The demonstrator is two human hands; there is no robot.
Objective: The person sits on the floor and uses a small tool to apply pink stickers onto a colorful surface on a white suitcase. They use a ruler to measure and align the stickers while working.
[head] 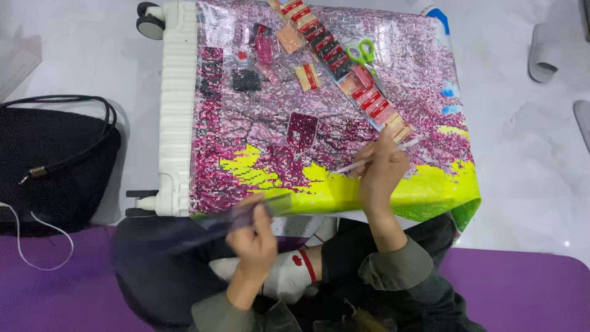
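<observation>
The right hand has its grip closed on a thin white pen-like stylus, its tip pointing left over the yellow part of the canvas. The left hand has its grip pinched on the edge of a clear plastic film sheet, blurred, at the canvas's near edge.

Both work over a large pink, white and yellow bead-mosaic canvas, which drapes over a ribbed white hard-shell suitcase lying flat on the pale grey floor; the suitcase's wheels show at the far left corner. A purple mat runs along the near side under the person. A black bag with a looped strap sits left of the suitcase, well apart from the hands.

On the canvas, a long strip of small red and dark bead packets lies diagonally, its lower end just beside the right hand. A dark-red bead tray rests near the middle. Green-handled scissors lie against the strip. Loose small packets lie scattered at the far side.
</observation>
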